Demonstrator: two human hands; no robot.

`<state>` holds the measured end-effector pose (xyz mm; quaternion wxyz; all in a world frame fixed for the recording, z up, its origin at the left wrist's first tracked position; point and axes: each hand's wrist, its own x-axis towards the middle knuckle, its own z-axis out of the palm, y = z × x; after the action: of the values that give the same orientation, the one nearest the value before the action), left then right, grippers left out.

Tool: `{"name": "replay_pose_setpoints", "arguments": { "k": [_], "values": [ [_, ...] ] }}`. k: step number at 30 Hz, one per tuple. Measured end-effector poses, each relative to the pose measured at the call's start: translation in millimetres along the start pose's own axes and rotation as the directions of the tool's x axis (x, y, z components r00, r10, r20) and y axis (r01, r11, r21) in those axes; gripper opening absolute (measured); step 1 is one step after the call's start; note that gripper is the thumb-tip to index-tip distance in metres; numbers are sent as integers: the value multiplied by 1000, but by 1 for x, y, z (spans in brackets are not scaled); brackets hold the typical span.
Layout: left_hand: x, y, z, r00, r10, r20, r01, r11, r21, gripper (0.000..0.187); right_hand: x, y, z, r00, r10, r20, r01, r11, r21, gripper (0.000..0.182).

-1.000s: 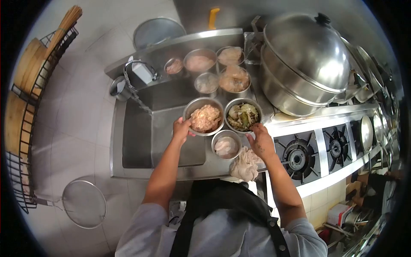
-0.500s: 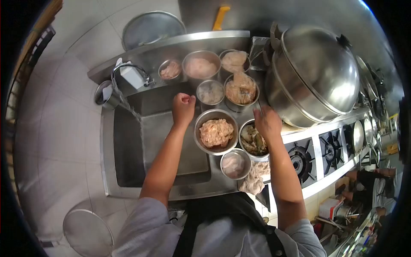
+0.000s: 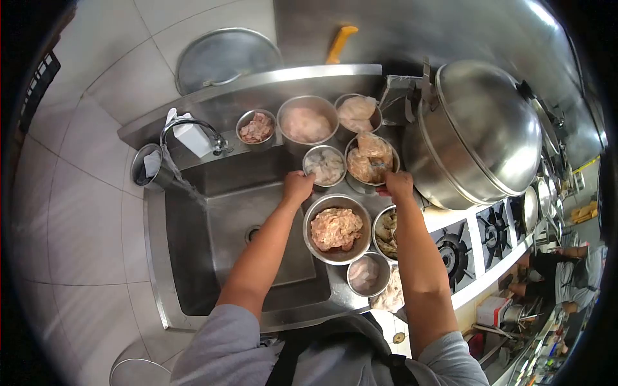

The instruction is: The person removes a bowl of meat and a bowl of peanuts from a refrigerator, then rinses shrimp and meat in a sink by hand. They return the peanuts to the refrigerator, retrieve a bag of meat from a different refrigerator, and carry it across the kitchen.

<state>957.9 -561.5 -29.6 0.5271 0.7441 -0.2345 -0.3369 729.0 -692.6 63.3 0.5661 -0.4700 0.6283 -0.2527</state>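
With left hand (image 3: 298, 187) at small bowl (image 3: 330, 186) and right hand (image 3: 399, 186) at tall bowl (image 3: 358, 184), both on counter (image 3: 340, 287) beside sink (image 3: 257, 193), hold rims level. Avoid bumping meat bowl (image 3: 338, 257). Unable to confirm closure of either grip.

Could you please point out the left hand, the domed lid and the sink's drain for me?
Left hand (image 3: 298, 187): head view, on the back of the hand.
Domed lid (image 3: 492, 125): head view, on the middle of its shiny dome.
Drain (image 3: 252, 233): head view, on its dark opening.
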Motion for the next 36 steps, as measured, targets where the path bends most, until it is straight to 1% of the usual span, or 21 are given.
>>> {"name": "replay_pose_setpoints", "arguments": {
  "k": [2,4,6,10,11,12,14,15,17,18,20,21,22,24,26,28,29,30,32,34,36],
  "values": [
    [-7,8,-4,1000,16,27,-16,1000,17,30,-18,-15,-4,983,-174,-53,165,976,-141,28],
    [-11,11,-7,1000,-3,30,3,1000,4,30,-18,-16,-10,975,-216,-42,204,958,-201,28],
    [-12,12,-10,997,78,16,-80,987,139,31,-23,-21,-15,965,-260,-26,245,933,-263,28],
    [-12,17,-23,998,22,60,-36,968,246,30,-56,-52,-24,928,-372,20,359,880,-311,23],
    [-7,16,-28,952,277,-129,-238,936,258,31,-66,-65,-23,925,-381,11,370,891,-263,26],
    [0,17,-33,808,505,-304,-419,855,307,34,-76,-78,-22,921,-389,1,380,900,-215,29],
    [7,54,-54,810,494,-317,-416,864,284,36,-84,-104,-15,915,-401,41,398,883,-250,26],
    [21,64,-58,812,491,-315,-414,865,283,36,-86,-116,-8,908,-406,108,418,897,-144,25],
    [45,80,-63,892,371,-259,-386,922,-8,43,-75,-135,14,907,-366,208,378,926,-17,21],
    [53,80,-62,890,380,-254,-395,919,-10,43,-63,-142,30,917,-318,241,327,945,3,20],
    [72,82,-50,965,122,-234,-196,926,-324,59,-50,-149,70,911,-322,259,326,945,27,22],
    [68,84,-53,994,-32,-105,-3,950,-313,79,-42,-149,90,915,-321,246,319,947,47,24],
    [74,82,-53,997,-13,-83,-13,951,-307,79,-32,-146,109,919,-318,234,310,948,69,26],
    [87,72,-48,996,26,-90,-54,944,-326,79,-8,-135,143,891,-371,261,396,917,-49,32],
    [60,99,-50,997,-53,-64,33,957,-289,81,-17,-131,159,933,-302,196,297,953,57,33],
    [64,95,-48,958,241,-158,-255,964,-77,71,-13,-113,161,968,-201,152,178,973,149,35],
    [62,96,-48,940,301,-162,-304,953,3,66,-4,-105,160,958,-198,207,150,962,226,36],
    [64,97,-49,945,286,-156,-289,957,6,66,5,-99,157,944,-202,260,119,945,304,37],
    [67,94,-47,958,265,-110,-242,952,190,61,4,-96,139,927,-170,334,88,965,247,36],
    [64,98,-41,957,261,-129,-239,957,166,54,-3,-104,121,874,-239,424,201,971,132,35],
    [66,100,-39,946,306,-109,-277,935,220,48,-13,-112,102,877,-184,445,182,982,48,33]
  ]
}}
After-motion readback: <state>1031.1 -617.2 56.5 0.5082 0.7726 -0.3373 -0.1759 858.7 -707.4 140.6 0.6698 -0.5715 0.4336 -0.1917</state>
